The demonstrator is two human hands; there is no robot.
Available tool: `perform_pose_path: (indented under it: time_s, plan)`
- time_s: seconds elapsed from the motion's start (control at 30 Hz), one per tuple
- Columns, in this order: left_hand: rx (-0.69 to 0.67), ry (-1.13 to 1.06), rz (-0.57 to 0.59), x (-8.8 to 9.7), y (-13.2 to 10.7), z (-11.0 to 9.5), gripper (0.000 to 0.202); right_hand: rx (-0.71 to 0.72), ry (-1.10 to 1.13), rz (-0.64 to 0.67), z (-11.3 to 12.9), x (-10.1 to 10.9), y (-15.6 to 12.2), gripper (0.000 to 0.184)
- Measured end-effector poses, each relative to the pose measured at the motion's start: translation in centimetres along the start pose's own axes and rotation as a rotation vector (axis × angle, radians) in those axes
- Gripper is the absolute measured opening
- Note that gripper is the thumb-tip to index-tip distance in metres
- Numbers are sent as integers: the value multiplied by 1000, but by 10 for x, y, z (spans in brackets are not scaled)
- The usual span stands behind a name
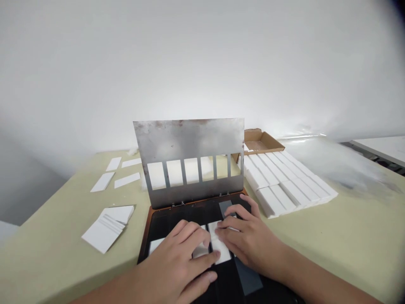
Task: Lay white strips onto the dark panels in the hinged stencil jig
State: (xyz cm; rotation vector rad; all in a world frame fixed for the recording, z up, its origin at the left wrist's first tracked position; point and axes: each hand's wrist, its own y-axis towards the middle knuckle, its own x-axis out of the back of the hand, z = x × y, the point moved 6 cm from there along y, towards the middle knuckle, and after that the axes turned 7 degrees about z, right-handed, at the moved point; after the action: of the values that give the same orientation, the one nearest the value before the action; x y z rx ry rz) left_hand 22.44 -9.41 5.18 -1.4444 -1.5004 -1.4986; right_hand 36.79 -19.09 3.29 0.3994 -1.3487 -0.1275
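A black board (pixel 164 223) with an orange-brown rim lies in front of me. Hinged along its far edge, a metal plate (pixel 190 143) with a row of rectangular cutouts stands raised. White cards lie on the board, partly covered by my hands. My left hand (pixel 177 257) rests over them with bent fingers, one fingertip touching a white card (pixel 221 251) in the middle. On the same card lie the spread fingers of my right hand (pixel 253 236), palm down. A dark grey rectangle (pixel 249 280) shows on the board below the right hand.
Loose white cards (pixel 127 180) and a fanned pile of cards (pixel 107 230) are on the yellow-green table (pixel 348 236) at left. Rows of stacked white cards (pixel 287 181) stand at right, before an open cardboard box (pixel 265 141). Clear plastic sheeting (pixel 335 164) lies farther right.
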Motion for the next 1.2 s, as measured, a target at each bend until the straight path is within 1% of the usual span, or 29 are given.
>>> perform_pose_path:
  time_s: [0.2, 0.33, 0.43, 0.5, 0.6, 0.67, 0.73, 0.77, 0.83, 0.9, 0.93, 0.97, 1.0, 1.03, 1.13, 1.17, 1.2]
  plan:
    - [3, -30, 32, -1, 0, 3, 27, 27, -26, -33, 1, 0, -1, 14]
    - [14, -39, 9, 1, 0, 4, 29, 30, -22, -25, 1, 1, -1, 16]
    - [7, -34, 25, 0, 0, 4, 29, 28, -10, -12, 3, 4, 0, 17]
    - [2, -12, 56, -3, 0, 5, 27, 27, 23, -2, 4, 6, 1, 15]
    - [-5, 9, 94, -7, -1, 6, 26, 22, 137, 9, 8, 11, 1, 5]
    - [-21, 3, 107, -8, -1, 6, 26, 17, 212, -5, 9, 18, 2, 16]
    - [-32, -3, 115, -7, -1, 5, 25, 5, 260, -23, 9, 27, 3, 22]
    - [-33, -4, 119, -6, 0, 4, 24, -7, 280, -40, 8, 33, 4, 21]
    - [-43, -16, 123, -3, 2, 1, 24, -38, 330, -114, 3, 48, 5, 17]
    - [-63, -34, 142, -2, 4, -2, 25, -82, 422, -239, -6, 60, 3, 17]
    - [-73, -44, 151, -2, 5, -4, 25, -109, 475, -292, -10, 63, 0, 18]
    - [-77, -52, 156, -1, 7, -5, 24, -137, 520, -318, -15, 63, -3, 20]
    - [-73, -58, 156, -1, 8, -5, 22, -160, 548, -315, -19, 59, -6, 21]
    - [-66, -61, 158, 0, 10, -6, 18, -178, 554, -285, -21, 54, -9, 24]
    - [-44, -50, 188, 1, 18, -7, 7, -197, 500, -134, -26, 32, -19, 34]
    - [-37, -38, 204, 1, 22, -7, 7, -203, 489, -101, -28, 27, -23, 37]
    - [-36, -27, 213, 0, 26, -7, 11, -211, 489, -81, -30, 23, -27, 38]
